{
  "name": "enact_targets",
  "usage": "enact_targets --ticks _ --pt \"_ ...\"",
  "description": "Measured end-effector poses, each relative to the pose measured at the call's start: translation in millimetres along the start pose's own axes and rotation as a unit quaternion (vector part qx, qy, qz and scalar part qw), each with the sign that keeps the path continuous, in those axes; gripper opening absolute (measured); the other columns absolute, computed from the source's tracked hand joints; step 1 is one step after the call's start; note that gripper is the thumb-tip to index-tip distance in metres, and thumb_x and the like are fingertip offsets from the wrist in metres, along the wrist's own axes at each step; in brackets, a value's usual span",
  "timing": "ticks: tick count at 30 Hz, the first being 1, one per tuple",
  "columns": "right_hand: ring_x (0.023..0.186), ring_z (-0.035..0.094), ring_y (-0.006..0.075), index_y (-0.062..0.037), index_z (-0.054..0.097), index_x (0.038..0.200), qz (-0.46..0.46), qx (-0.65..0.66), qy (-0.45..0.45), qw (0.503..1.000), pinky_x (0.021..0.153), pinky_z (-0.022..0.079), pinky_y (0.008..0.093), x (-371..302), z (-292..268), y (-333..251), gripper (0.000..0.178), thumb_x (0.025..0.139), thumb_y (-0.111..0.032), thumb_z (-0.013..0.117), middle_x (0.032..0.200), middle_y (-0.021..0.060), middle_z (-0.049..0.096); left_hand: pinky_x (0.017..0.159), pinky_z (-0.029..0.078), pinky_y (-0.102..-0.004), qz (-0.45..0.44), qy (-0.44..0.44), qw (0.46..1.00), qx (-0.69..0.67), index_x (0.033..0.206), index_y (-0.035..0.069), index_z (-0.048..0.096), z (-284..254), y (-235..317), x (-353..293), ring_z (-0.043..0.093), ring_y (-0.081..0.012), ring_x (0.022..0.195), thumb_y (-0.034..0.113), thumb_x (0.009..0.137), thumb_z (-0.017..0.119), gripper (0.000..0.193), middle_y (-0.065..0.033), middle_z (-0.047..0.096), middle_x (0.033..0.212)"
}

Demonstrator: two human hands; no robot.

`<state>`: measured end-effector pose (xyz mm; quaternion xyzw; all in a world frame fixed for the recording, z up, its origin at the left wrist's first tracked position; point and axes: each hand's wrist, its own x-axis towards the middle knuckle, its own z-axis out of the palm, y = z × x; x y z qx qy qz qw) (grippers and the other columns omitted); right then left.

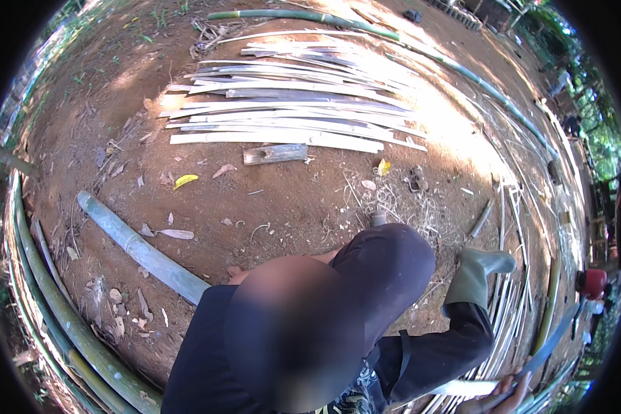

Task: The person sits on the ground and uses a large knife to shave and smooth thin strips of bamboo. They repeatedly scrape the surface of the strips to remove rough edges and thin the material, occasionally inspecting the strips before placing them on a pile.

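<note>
At the lower right, my right hand [516, 395] is closed around a machete [555, 338], its long grey-blue blade angled up and away. A pale bamboo strip [466, 388] lies just left of that hand. My left forearm [312, 259] runs along behind my raised knee [397, 265], which hides the hand and anything in it. A short grey-brown end [377, 219] pokes out beyond the knee; its kind is unclear. Close to my left arm, a thick green-grey bamboo pole [141, 250] rests on the soil. A blurred round patch covers the lower middle.
Several split bamboo strips [290, 107] lie in rows ahead, with a short wood block [276, 154] before them. Long bamboo poles [69, 303] curve along the left; another pole [462, 69] crosses far right. Thin strips [514, 276] lie beyond my green boot [477, 272]. A red container [592, 283] stands right.
</note>
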<state>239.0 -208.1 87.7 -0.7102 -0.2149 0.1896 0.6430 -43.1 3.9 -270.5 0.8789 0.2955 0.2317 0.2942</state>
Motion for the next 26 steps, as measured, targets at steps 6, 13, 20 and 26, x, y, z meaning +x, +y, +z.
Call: enact_targets --ticks 6,13,20,26 --pt "0.047 0.038 0.0073 0.0008 0.043 0.102 0.156 0.194 -0.228 0.941 0.039 0.035 0.0195 20 20 -51 0.025 0.102 -0.024 0.041 0.066 0.0009 0.042 0.087 0.044 -0.0424 0.028 -0.043 0.998 -0.038 0.082 0.002 0.061 36 -2 -40 0.053 -0.0222 0.085 0.014 0.083 0.061 0.012 -0.0084 0.053 0.082" --pt "0.039 0.043 0.0072 0.01 0.038 0.13 0.268 0.11 -0.237 0.927 0.028 0.044 0.0222 42 62 -6 0.045 0.096 -0.017 0.05 0.079 0.009 0.053 0.09 0.043 -0.0422 0.05 -0.076 0.995 -0.041 0.083 0.003 0.061 51 -8 -49 0.053 -0.0228 0.087 0.016 0.083 0.061 0.013 -0.0079 0.053 0.083" --pt "0.059 0.046 0.0073 0.0087 0.034 0.135 0.508 0.067 -0.203 0.834 0.046 0.044 0.0216 103 87 36 0.05 0.095 -0.015 0.052 0.091 0.0068 0.052 0.092 0.042 -0.0419 0.08 -0.069 0.993 -0.058 0.083 0.004 0.061 84 -22 -25 0.054 -0.0234 0.088 0.018 0.083 0.062 0.013 -0.0074 0.054 0.085" --pt "0.057 0.045 0.0067 0.0024 0.051 0.108 0.578 -0.015 -0.091 0.81 0.049 0.042 0.0226 147 107 63 0.021 0.096 -0.014 0.051 0.08 0.0033 0.05 0.099 0.037 -0.0411 0.037 -0.194 0.978 -0.07 0.087 0.004 0.061 99 -39 -1 0.055 -0.0249 0.093 0.019 0.083 0.061 0.016 -0.0083 0.056 0.088"
